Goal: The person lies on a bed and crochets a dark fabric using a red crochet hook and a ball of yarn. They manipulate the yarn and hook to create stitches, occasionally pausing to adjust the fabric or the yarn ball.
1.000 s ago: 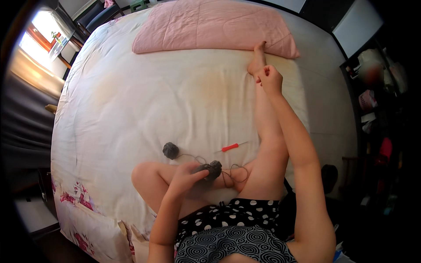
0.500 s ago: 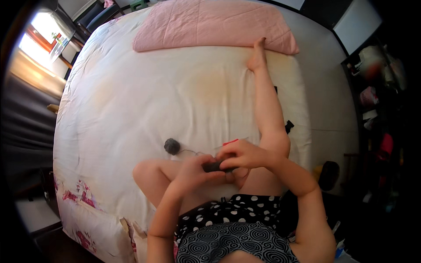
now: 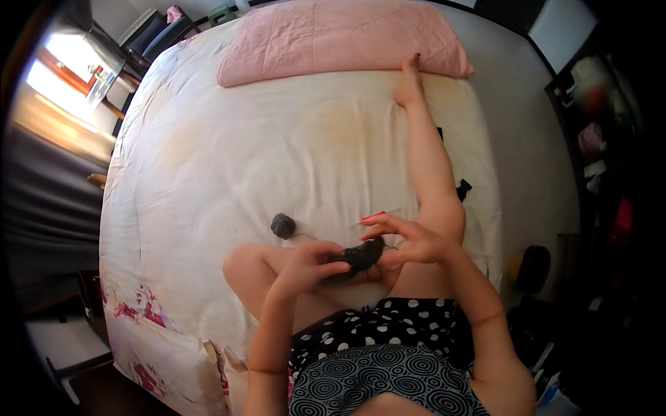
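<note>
My left hand (image 3: 310, 268) is closed on a dark grey piece of yarn work (image 3: 362, 256), its thumb pressed along the near side. To the right of the piece, my right hand (image 3: 416, 243) has its fingers spread and thumb apart. A thin strand shows between the right hand and the end of the piece; whether those fingers touch it is hard to make out. A grey yarn ball (image 3: 283, 226) lies on the bed beyond my left hand, with a strand running toward the piece. Just past my right fingertips is a small red item (image 3: 373, 217), partly hidden.
I sit on a bed with a pale sheet (image 3: 277, 152), my left leg bent and right leg stretched out. A folded pink quilt (image 3: 333, 38) lies across the far end. A small black object (image 3: 464, 188) rests beside my right knee. Crowded dark shelves (image 3: 596, 159) stand to the right.
My right hand has moved off the grey piece to the right and opened its fingers. More of the piece now shows. The whole view has shifted slightly.
</note>
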The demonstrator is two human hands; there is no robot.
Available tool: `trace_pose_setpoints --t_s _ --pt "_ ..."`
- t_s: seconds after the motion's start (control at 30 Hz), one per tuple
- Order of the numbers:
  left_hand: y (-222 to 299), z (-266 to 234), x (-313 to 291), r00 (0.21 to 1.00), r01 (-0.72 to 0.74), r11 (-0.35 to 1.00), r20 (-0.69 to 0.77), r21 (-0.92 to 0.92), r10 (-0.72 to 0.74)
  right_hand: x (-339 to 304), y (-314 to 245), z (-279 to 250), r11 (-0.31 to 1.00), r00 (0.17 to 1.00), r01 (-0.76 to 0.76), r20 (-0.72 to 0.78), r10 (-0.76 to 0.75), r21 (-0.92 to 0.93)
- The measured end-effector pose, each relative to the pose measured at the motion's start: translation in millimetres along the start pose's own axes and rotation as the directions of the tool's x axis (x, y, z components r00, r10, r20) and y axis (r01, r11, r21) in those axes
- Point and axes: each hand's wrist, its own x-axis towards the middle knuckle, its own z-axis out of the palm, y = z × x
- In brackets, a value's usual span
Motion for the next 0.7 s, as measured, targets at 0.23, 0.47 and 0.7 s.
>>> trace_pose_setpoints --t_s 0.23,0.47,0.7 --pt "8 0 3 0.992 0.114 0.947 0.013 0.301 -0.123 3 -19 52 0.944 0.955 0.059 -0.256 -0.147 -0.324" --pt "-23 -16 7 0.994 0.106 0.967 -0.064 0.233 -0.093 7 33 28 0.981 0.934 0.193 -0.309 -0.182 0.006" --pt "-32 -18 6 0.994 0.045 0.984 -0.101 0.174 -0.028 4 39 36 0.986 0.896 0.154 -0.430 -0.111 0.068"
